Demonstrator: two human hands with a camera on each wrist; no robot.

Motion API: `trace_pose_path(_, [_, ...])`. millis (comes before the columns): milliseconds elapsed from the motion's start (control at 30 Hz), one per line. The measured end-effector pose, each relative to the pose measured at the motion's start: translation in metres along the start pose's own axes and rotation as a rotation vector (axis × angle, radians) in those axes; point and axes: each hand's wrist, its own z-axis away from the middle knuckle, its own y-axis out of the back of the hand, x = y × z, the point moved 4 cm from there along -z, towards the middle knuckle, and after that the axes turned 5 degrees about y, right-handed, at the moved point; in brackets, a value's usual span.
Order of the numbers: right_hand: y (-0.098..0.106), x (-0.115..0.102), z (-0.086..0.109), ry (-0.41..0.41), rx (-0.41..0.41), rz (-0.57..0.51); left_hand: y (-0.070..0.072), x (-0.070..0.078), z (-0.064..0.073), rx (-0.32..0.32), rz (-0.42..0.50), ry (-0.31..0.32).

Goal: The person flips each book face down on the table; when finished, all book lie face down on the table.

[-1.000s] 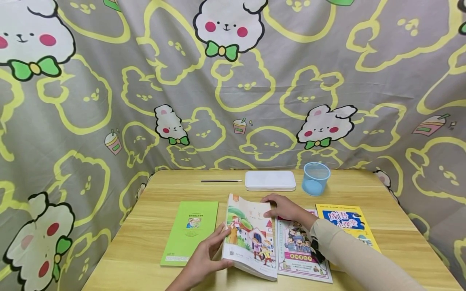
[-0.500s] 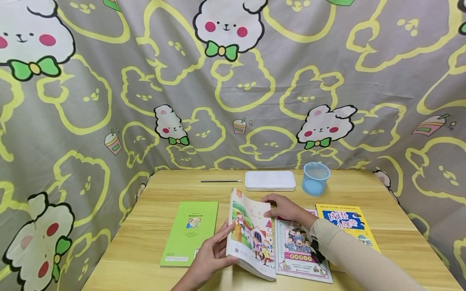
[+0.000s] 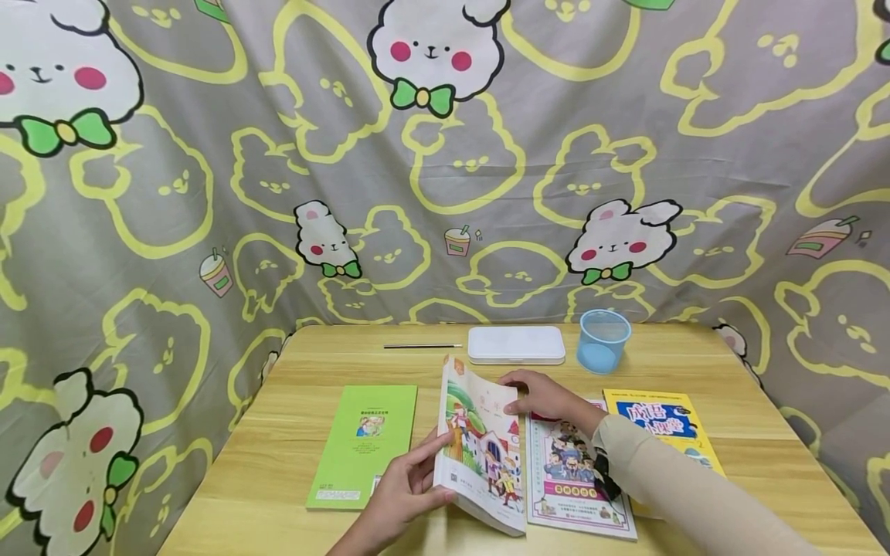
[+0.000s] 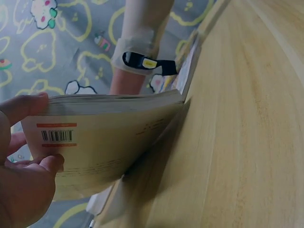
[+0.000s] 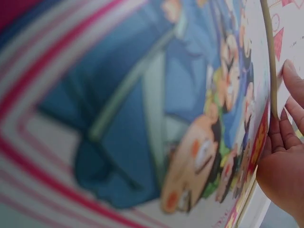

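Note:
A thick paperback book [image 3: 483,448] with a cartoon house on its cover stands tilted, its left side raised off the table. My left hand [image 3: 410,490] grips that raised left side near the bottom; the left wrist view shows its fingers against the barcoded back cover [image 4: 95,142]. At the upper right edge my right hand [image 3: 545,398] pinches the book, thumb on the cover, fingers at the edge. Under my right forearm lies a pink-and-white book [image 3: 566,486] with cartoon figures, which fills much of the right wrist view [image 5: 142,118].
A green book [image 3: 368,448] lies to the left, and a yellow book [image 3: 660,425] lies at right, partly under the sleeve. Along the back are a thin dark stick [image 3: 422,347], a white case [image 3: 516,345] and a blue cup [image 3: 603,344]. Patterned cloth [image 3: 445,193] hangs behind the table.
The left side of the paperback has risen, so it tilts more steeply, and my left hand has moved slightly right with it. My right hand stays at the upper right edge.

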Motion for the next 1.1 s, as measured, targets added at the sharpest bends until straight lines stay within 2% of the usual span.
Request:
trace_pose_path(267, [-0.001,-0.01,-0.002,0.019,-0.011,0.015,-0.001,0.003,-0.001,0.02,-0.041,-0.025])
trace_pose_path(467, [-0.005,-0.019,-0.006,0.032,0.007,0.087,-0.002,0.006,0.0,0.02,-0.057,-0.047])
trace_pose_path(700, [-0.011,-0.037,-0.009,0.022,0.028,0.036,-0.004,0.008,0.0,-0.009,-0.077,-0.086])
trace_pose_path(800, [-0.012,-0.048,-0.01,0.025,0.046,0.025,-0.006,0.01,0.0,-0.014,-0.083,-0.071])
trace_pose_path(1100, [-0.013,-0.073,-0.018,0.024,0.032,-0.063,-0.01,0.017,0.001,-0.021,-0.105,-0.006])
